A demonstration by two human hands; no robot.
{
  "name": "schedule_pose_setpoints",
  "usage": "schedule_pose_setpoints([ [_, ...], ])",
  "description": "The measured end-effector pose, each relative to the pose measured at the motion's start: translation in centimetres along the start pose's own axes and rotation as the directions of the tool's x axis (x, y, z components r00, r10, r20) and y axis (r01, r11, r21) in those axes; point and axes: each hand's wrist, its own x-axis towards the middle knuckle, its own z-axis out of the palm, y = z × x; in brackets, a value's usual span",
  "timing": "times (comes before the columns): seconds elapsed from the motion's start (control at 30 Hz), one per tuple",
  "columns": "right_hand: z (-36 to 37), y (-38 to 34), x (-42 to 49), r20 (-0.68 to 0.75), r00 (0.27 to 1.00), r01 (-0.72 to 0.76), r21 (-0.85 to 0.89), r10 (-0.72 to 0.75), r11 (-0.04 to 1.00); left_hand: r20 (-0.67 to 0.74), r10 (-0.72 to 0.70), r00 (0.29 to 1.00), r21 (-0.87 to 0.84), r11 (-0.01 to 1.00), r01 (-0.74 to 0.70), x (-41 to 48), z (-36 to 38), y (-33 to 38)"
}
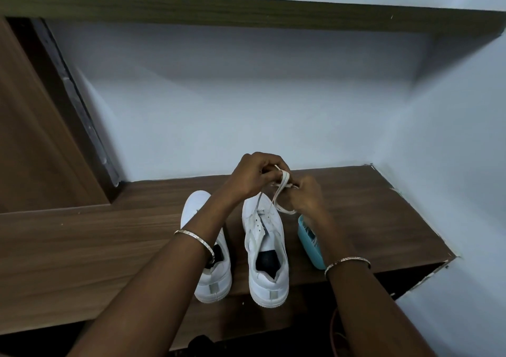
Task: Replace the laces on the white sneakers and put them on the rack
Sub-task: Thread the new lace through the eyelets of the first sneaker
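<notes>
Two white sneakers stand side by side on a wooden shelf top (109, 236), toes pointing away from me. The left sneaker (216, 280) is partly hidden under my left forearm. The right sneaker (267, 249) has a white lace (280, 192) rising from its front eyelets. Above its toe, my left hand (256, 174) pinches the lace, and my right hand (305, 195) grips the same lace just to the right. A loop of lace hangs below my right hand.
A light blue container (310, 243) lies right of the right sneaker, partly under my right wrist. Pale walls close the back and right side. A wooden door (35, 137) stands at left and a dark shelf (246, 11) runs overhead.
</notes>
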Motion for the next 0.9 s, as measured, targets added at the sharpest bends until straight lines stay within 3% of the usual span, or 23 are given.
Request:
schedule_pose_setpoints([
  [0.1,-1.4,-1.2,-0.5,-0.021,0.999,-0.022,0.254,0.028,0.967,-0.046,0.029,0.999,-0.050,0.998,-0.031,0.4,-0.4,0.6],
  [0.47,-2.2,-4.9,0.2,-0.003,0.993,0.093,0.628,-0.117,0.773,-0.277,0.147,0.950,0.003,0.988,-0.152,2.2,-2.1,3.7],
  [0.67,-2.7,-6.4,0.4,-0.008,0.992,0.107,0.598,-0.128,0.794,-0.348,0.159,0.924,0.017,0.986,-0.163,2.9,-3.0,5.1],
  [0.9,-4.4,-6.1,0.2,0.021,1.000,-0.003,0.294,-0.003,0.956,-0.360,0.090,0.929,-0.024,0.994,-0.106,2.2,-3.1,5.4],
])
